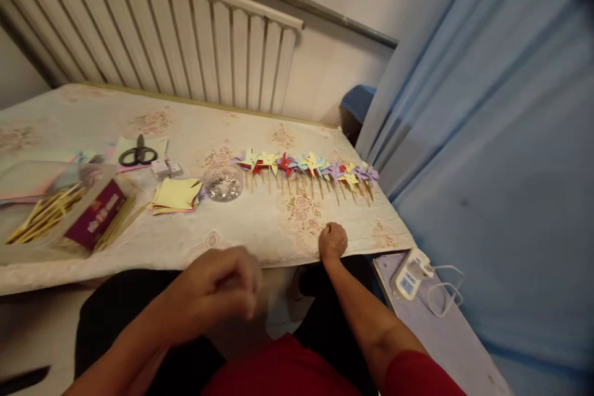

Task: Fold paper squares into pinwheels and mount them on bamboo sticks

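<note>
My left hand hovers over my lap in front of the table edge, slightly blurred. Its fingers are curled in, and I see nothing in them. My right hand rests as a fist on the table's front edge, with no object showing in it. Beyond it lies a row of paper pinwheels in yellow, purple, red and blue, their thin sticks pointing towards me. Left of them is a round clear container of small shiny pieces. Beside that sits a stack of coloured paper squares.
Black scissors lie on paper behind two small boxes. A plastic bag with sticks is at the left. A white power strip rests on a low surface at the right, beside a blue curtain. A radiator lines the wall.
</note>
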The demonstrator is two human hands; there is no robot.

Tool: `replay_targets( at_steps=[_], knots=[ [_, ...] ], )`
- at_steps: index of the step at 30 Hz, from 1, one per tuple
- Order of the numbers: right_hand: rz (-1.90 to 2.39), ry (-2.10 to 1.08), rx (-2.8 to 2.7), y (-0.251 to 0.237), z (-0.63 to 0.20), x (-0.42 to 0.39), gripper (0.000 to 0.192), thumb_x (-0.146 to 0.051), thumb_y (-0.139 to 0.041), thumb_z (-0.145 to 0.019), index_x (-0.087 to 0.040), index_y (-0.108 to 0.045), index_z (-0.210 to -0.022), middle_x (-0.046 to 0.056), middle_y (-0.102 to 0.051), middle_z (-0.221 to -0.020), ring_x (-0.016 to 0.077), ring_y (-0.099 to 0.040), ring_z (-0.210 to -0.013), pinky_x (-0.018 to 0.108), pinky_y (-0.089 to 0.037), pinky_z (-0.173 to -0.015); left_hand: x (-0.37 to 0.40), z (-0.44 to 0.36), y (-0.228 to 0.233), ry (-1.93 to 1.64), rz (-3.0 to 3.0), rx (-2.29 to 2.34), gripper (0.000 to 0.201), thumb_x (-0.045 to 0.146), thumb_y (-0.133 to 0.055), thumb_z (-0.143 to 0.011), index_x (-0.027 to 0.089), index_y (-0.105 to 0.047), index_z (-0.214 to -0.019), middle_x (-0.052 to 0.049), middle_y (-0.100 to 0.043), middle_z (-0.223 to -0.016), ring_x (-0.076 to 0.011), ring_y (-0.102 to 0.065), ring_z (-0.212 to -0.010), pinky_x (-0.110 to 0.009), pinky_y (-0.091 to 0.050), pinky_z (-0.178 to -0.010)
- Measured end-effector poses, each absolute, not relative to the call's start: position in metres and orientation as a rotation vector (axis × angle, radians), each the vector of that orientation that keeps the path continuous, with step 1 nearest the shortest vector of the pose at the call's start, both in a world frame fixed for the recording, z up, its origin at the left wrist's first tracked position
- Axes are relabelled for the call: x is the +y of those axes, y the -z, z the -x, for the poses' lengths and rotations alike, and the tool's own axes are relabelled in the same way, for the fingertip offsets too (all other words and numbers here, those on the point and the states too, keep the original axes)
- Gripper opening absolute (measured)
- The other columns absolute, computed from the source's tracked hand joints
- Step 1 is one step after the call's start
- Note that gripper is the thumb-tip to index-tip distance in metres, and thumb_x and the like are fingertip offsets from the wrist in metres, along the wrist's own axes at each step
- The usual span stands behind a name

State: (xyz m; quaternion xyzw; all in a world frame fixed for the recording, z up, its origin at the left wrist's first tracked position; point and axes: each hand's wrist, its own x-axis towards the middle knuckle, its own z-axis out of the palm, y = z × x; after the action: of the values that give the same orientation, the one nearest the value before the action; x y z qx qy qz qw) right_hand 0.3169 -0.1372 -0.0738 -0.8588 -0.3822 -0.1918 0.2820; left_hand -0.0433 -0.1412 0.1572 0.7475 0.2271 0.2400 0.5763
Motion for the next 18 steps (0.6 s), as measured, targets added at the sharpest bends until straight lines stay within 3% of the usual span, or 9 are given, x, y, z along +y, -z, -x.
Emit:
replay_targets(
  at_steps=[3,10,18],
  knots=[
    [2.316,0.504,-1.024,0.073,-0.316,-0.138,0.022,-0.015,-0.047,-0.087,-0.017,-0.068,-0.082,0.008,-0.063,-0.080,0.0210,-0.052,-0.079,0.032,-0.033,-0.072,-0.113,0.024,-0.134,-0.513,-1.610,0.604,0.013,0.021,-0.061,-0.081,0.018,-0.056,-0.069,0.002,-0.062,-0.064,-0.0115,-0.059,-0.062,-0.024,-0.046,-0.060],
    [2.336,0.511,-1.026,0.076,-0.318,-0.139,0.024,-0.018,-0.046,-0.087,-0.016,-0.070,-0.085,0.010,-0.065,-0.082,0.0216,-0.053,-0.080,0.032,-0.034,-0.072,-0.056,-0.005,-0.063,-0.623,-1.269,0.531,0.026,0.037,-0.068,-0.080,0.017,-0.054,-0.072,0.001,-0.062,-0.060,-0.0114,-0.056,-0.054,-0.025,-0.043,-0.056],
    [2.347,0.531,-1.023,0.079,-0.322,-0.141,0.026,-0.019,-0.045,-0.086,-0.015,-0.071,-0.086,0.010,-0.067,-0.083,0.0217,-0.055,-0.079,0.032,-0.036,-0.074,-0.012,-0.010,-0.042,-0.738,-0.867,0.352,0.032,0.032,-0.077,-0.075,0.015,-0.051,-0.069,-0.001,-0.059,-0.061,-0.0093,-0.052,-0.052,-0.022,-0.038,-0.052]
  ],
)
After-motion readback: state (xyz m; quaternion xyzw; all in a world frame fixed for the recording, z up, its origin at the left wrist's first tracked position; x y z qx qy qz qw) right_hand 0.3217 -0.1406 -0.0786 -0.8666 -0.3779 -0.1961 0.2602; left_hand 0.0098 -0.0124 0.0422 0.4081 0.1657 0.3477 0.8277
